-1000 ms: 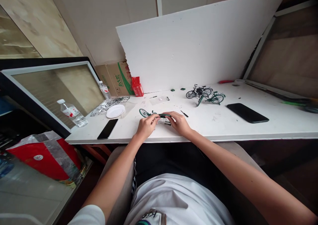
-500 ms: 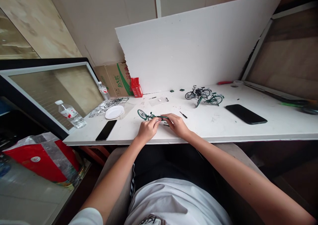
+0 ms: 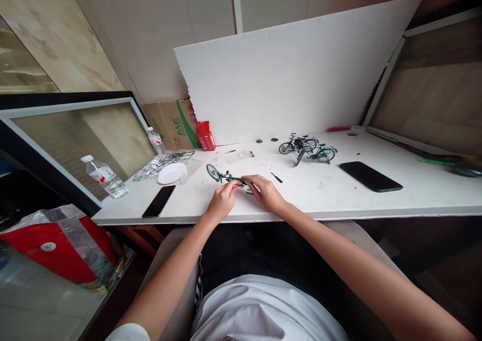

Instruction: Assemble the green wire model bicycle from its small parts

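Note:
A small green model bicycle (image 3: 213,172) is held just above the white table's front part, its spoked wheel pointing left. My left hand (image 3: 222,200) pinches its frame from below. My right hand (image 3: 268,194) grips the other end, the fingertips of both hands nearly touching. What lies between the fingertips is too small to tell. A few thin dark parts (image 3: 249,192) lie beneath my right hand. Behind and to the right of it rests a small black screwdriver (image 3: 276,178). Farther right stand a green model bicycle (image 3: 324,154) and a black one (image 3: 288,147), close together.
Phones lie on the left (image 3: 159,201) and right (image 3: 371,176) of the table (image 3: 301,200). Left are a white plate (image 3: 172,173), a bottle (image 3: 107,177) and plastic sprues (image 3: 176,156). A red box (image 3: 206,137) stands behind, before a leaning white board (image 3: 282,75).
The view has shifted slightly, so the table sits a little lower. Both hands keep hold of the model bicycle, and my right fingers have moved slightly on it.

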### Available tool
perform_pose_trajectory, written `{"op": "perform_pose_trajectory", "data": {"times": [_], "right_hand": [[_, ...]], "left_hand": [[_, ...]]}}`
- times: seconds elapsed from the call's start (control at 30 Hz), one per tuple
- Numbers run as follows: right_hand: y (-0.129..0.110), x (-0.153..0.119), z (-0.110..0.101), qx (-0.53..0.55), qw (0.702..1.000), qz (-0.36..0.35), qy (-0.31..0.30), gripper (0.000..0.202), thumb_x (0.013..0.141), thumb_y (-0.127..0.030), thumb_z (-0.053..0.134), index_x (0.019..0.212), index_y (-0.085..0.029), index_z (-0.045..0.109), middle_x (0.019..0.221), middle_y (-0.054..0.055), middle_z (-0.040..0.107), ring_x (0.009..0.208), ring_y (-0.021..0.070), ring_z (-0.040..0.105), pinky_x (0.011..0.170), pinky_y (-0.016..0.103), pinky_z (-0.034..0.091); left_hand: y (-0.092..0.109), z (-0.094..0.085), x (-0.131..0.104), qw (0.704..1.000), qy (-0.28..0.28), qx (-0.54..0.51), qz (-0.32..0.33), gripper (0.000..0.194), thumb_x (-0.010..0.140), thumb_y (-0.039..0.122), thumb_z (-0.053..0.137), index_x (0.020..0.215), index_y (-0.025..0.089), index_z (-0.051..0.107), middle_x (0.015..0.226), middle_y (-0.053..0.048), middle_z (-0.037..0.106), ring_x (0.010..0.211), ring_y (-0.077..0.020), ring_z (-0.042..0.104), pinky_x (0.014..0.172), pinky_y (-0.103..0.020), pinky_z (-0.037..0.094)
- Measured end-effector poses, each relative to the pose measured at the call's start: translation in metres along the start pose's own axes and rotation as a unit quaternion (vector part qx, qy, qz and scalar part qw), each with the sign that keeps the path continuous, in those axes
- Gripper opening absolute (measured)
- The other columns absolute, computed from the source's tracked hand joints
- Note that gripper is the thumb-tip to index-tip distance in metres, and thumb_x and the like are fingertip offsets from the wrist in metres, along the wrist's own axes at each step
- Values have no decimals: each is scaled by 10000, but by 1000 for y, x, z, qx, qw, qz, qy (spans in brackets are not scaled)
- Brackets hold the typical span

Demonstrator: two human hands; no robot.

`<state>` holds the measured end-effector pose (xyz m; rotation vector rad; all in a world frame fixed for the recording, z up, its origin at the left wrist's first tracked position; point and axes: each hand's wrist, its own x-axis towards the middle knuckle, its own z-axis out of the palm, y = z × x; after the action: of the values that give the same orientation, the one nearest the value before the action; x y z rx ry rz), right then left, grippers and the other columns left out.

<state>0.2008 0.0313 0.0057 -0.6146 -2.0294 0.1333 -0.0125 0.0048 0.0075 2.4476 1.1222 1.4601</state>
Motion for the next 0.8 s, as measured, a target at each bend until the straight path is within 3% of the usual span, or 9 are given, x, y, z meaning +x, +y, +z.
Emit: {"op": "perform_pose_trajectory", "data": {"times": [0.13, 0.3, 0.8], "right_hand": [[1, -1, 0, -12, 1000, 3, 8, 332, 1119, -256, 468, 1394, -234, 652, 1286, 142, 770, 1174, 287, 752, 992, 476, 634], [0, 0, 1, -17, 1000, -13, 2, 307, 1114, -249, 490, 1363, -228, 668, 1276, 144, 773, 1163, 287, 756, 990, 481, 642], [-1, -1, 1, -39, 999, -25, 8, 331, 1102, -208, 489, 1394, -236, 642, 1286, 152, 762, 1170, 290, 757, 987, 486, 653]], "left_hand": [[6, 4, 0, 996, -1, -75, -54, 287, 945, 316, 783, 1186, 204, 672, 1143, -108, 815, 993, -226, 827, 939, -352, 688], [11, 10, 0, 989, 34, -104, -103, 164, 987, 297, 697, 1112, 191, 698, 1011, -90, 813, 868, -190, 818, 842, -313, 700], [19, 13, 4, 988, 65, -87, -107, 132, 934, 205, 694, 1064, 203, 713, 962, -63, 810, 851, -187, 808, 852, -325, 698]]}}
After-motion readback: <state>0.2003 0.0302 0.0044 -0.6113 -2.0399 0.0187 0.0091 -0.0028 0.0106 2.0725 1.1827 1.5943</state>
